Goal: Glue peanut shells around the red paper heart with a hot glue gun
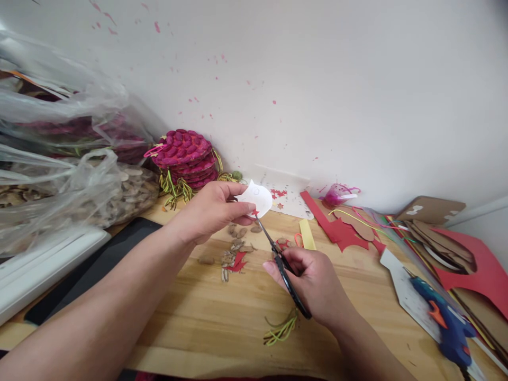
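Note:
My left hand [212, 209] pinches a white paper cutout [262, 200] with a faint drawn outline, raised above the table. A small red paper piece [255, 212] shows at the same fingertips, in front of the white paper. My right hand [319, 283] grips black-handled scissors [294, 293], their blades pointing up and left with the tips at the red piece. Whether the blades are apart is hard to see. Below, a red paper scrap [237, 262] lies among small wood pieces [227, 258]. Green yarn strands [281, 329] rest nearer me.
Stacked magenta discs with yarn tassels [184, 156] stand by the wall, beside plastic bags [95, 180]. A white sheet [296, 207] carries small red stars. Rightward lie red paper [343, 233], a pink-stained cup [336, 196], a blue glue gun [448, 323] and cardboard [432, 209].

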Action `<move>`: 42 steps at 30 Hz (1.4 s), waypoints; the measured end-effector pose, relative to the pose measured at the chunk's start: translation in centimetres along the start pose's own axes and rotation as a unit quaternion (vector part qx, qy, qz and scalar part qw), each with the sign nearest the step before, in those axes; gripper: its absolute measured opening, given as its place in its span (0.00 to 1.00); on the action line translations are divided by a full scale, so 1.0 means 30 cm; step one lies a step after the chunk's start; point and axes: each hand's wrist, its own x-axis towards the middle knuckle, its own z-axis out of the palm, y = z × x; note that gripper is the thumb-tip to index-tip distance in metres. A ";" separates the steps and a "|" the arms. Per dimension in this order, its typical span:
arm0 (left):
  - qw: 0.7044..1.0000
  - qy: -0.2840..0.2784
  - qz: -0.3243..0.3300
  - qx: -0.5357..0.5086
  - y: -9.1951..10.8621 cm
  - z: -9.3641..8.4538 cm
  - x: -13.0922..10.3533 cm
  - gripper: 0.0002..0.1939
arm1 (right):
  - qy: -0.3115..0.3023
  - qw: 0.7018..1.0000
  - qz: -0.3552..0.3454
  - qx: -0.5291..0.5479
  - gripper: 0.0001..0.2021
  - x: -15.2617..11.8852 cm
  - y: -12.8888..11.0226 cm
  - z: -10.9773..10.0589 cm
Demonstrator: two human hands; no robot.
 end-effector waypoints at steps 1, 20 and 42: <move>1.000 -0.002 0.000 0.003 0.000 0.000 0.000 0.10 | -0.001 1.000 -0.001 -0.003 0.22 -0.001 0.002 -0.001; 1.000 -0.010 0.005 0.020 0.005 -0.005 0.001 0.09 | -0.003 1.000 0.021 -0.003 0.22 0.001 -0.002 0.007; 0.999 -0.016 -0.022 0.019 0.008 -0.005 0.000 0.11 | 0.005 1.000 0.014 -0.002 0.22 0.000 0.001 0.015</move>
